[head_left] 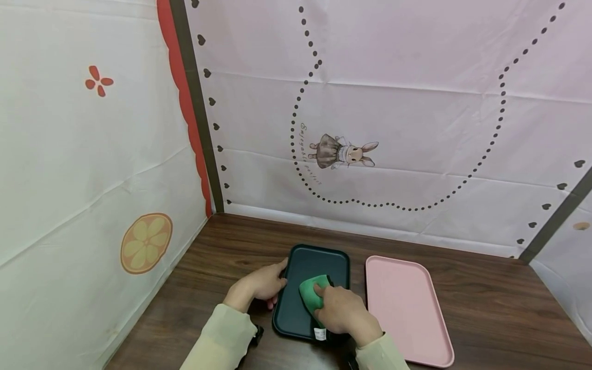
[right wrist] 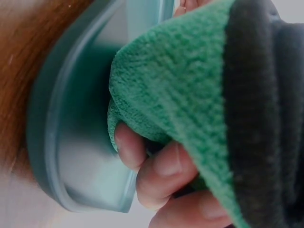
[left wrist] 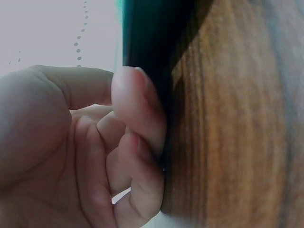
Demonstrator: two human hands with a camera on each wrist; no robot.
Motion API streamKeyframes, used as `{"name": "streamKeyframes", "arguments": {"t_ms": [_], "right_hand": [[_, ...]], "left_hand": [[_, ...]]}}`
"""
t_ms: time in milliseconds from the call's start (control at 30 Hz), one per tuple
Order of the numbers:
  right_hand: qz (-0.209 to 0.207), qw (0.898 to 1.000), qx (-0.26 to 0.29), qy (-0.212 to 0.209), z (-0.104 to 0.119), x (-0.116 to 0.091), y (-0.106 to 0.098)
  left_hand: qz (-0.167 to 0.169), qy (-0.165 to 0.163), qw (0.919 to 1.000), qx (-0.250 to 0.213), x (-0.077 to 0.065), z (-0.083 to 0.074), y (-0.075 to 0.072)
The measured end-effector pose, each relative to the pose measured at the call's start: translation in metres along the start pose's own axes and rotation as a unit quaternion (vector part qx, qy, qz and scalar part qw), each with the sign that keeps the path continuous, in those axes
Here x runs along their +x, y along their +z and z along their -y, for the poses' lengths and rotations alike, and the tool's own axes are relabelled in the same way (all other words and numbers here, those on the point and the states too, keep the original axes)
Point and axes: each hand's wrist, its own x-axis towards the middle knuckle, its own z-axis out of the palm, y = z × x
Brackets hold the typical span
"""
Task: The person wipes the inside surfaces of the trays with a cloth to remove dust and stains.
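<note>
Right hand (head_left: pixel 343 309) around 1 green cloth (head_left: pixel 311 293)

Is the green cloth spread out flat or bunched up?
Bunched up: right wrist view shows the green cloth folded over, gripped by the right hand.

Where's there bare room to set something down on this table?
Bare tabletop lies right of the pink tray, and between the left hand and left curtain. The visible pink tray surface is bare. Crowded: the dark tray, where the right hand holds a green cloth and the left hand touches its edge.
</note>
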Motion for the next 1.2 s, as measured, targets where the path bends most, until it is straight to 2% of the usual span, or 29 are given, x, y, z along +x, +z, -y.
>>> {"name": "streamKeyframes", "arguments": {"t_ms": [567,867,1200], "right_hand": [[0.008,1.0,-0.01,-0.006,0.003,-0.007,0.001],[0.01,0.999,-0.029,-0.013,0.006,-0.011,0.002],[0.02,0.999,-0.02,-0.016,0.007,-0.015,0.004]], "left_hand": [[0.001,-0.005,1.0,-0.002,0.0,-0.001,-0.001],[0.014,-0.012,0.9996,0.02,0.002,0.0,-0.003],[-0.005,-0.011,0.9998,0.013,-0.001,-0.002,0.0]]}}
